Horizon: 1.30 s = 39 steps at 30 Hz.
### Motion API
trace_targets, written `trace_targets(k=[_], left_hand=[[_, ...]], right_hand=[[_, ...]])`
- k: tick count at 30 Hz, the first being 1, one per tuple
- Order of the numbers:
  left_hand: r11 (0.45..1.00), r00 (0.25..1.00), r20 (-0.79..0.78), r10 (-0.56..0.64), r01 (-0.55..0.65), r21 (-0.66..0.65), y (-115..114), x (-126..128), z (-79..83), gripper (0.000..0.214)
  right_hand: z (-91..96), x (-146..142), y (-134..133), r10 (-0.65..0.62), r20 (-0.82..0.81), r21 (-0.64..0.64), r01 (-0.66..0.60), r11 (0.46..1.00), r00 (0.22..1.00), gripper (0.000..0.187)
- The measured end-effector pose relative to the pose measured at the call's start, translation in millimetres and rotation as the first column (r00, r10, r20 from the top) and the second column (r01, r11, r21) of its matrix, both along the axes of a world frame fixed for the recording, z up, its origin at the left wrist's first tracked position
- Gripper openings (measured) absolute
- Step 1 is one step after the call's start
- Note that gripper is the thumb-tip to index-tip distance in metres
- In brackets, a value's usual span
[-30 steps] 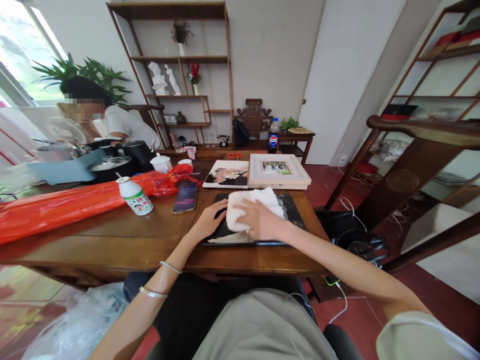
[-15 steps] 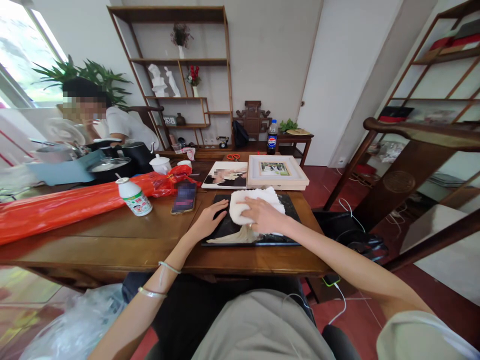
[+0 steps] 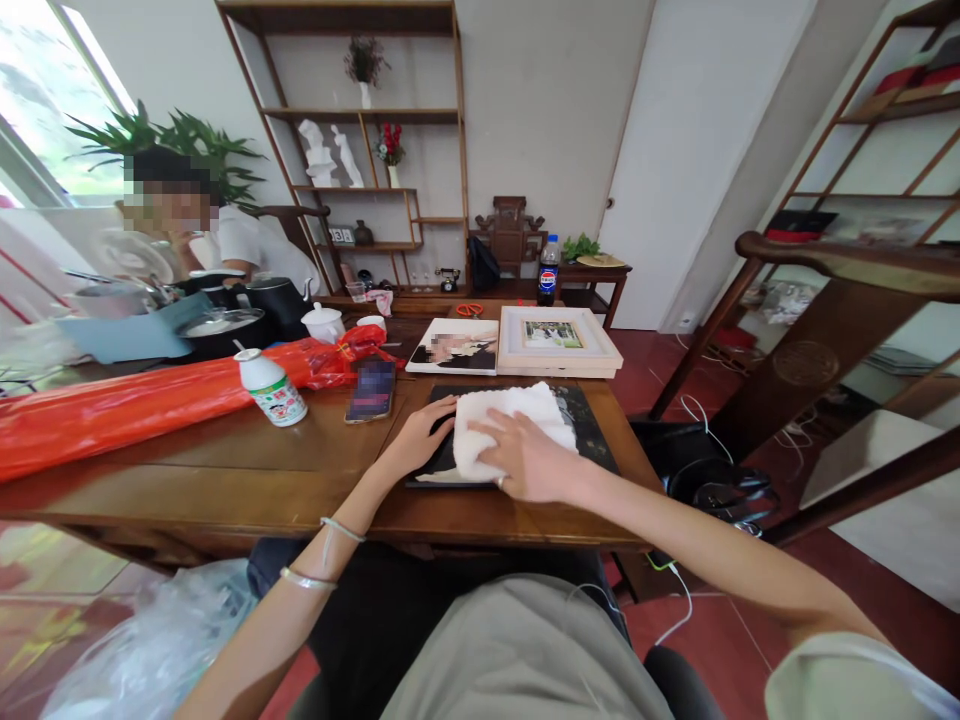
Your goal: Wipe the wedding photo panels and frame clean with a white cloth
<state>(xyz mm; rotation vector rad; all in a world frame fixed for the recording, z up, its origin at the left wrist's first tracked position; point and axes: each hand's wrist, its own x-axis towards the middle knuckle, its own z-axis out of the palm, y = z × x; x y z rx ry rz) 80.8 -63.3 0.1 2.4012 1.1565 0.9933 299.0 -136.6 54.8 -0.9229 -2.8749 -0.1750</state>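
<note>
A folded white towel (image 3: 487, 415) lies over a black board (image 3: 592, 425) with a pale figure at its lower left. My right hand (image 3: 529, 460) holds the towel against the board, its fingers bent over the cloth. The towel hides much of the board's middle. My left hand (image 3: 420, 437) rests at the board's left edge, fingers stretched out, with the fingertips close to the towel. It grips nothing.
Behind the board lie a photo panel (image 3: 454, 346) and a white framed picture (image 3: 607, 350). To the left are a phone (image 3: 370, 390), a white bottle (image 3: 271, 388) and a long red wrapped bundle (image 3: 150, 395). A cola bottle (image 3: 548, 272) stands behind. A person (image 3: 255, 245) sits at far left.
My right hand has drawn the towel slightly down toward me, covering more of the pale figure on the board. The left hand stays at the board's left edge. The view has shifted slightly.
</note>
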Motion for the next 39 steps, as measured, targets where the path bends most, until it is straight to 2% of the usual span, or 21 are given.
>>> trace_targets(k=[3,6,10,14,17,20,27,30,32,34,39], left_hand=[[1.0,1.0,0.021,-0.005,0.005,0.001,0.2,-0.4,-0.6,0.038],[1.0,1.0,0.015,-0.012,0.012,0.005,0.7,-0.4,-1.3,0.04],[1.0,1.0,0.005,-0.01,0.01,0.01,1.9,0.0,-2.8,0.039],[1.0,1.0,-0.007,-0.003,0.003,0.014,2.2,0.1,-3.7,0.04],[1.0,1.0,-0.016,-0.004,0.004,0.022,2.6,-0.3,-4.0,0.04],[1.0,1.0,-0.02,-0.002,0.003,0.024,3.3,-0.6,-4.3,0.04],[1.0,1.0,-0.014,-0.003,0.003,0.024,2.0,-0.8,-2.9,0.04],[1.0,1.0,-0.006,-0.006,0.006,0.025,1.6,-0.8,-2.4,0.04],[1.0,1.0,-0.005,-0.011,0.011,0.025,2.0,-0.9,-2.9,0.04],[1.0,1.0,-0.003,-0.013,0.013,0.025,2.7,-1.0,-3.6,0.041],[1.0,1.0,0.008,-0.011,0.011,0.018,3.2,-1.0,-4.7,0.04]], right_hand=[[-2.1,4.1,-35.2,0.05,0.0,-0.055,-0.05,0.997,0.999,0.036],[-3.3,8.7,-40.2,0.062,-0.021,-0.076,-0.064,0.995,0.998,0.037],[-1.7,15.8,1.7,0.012,-0.047,-0.026,-0.013,1.0,0.999,0.034],[0.1,22.6,57.7,-0.146,-0.034,0.008,0.147,0.989,0.989,0.033],[-0.6,23.9,75.7,-0.197,-0.027,0.029,0.198,0.98,0.98,0.033],[-3.1,20.4,61.3,-0.15,-0.05,0.065,0.153,0.986,0.987,0.034],[-7.4,14.0,-27.9,0.04,-0.042,-0.065,-0.043,0.997,0.998,0.037],[-7.2,16.7,-37.4,0.077,-0.044,-0.084,-0.08,0.993,0.996,0.036],[-6.9,20.6,-24.9,0.072,-0.056,-0.06,-0.075,0.995,0.996,0.036],[-6.6,26.3,-0.2,0.026,-0.067,-0.027,-0.028,0.999,0.997,0.035],[-5.3,40.9,67.0,-0.184,-0.064,0.03,0.186,0.982,0.981,0.032]])
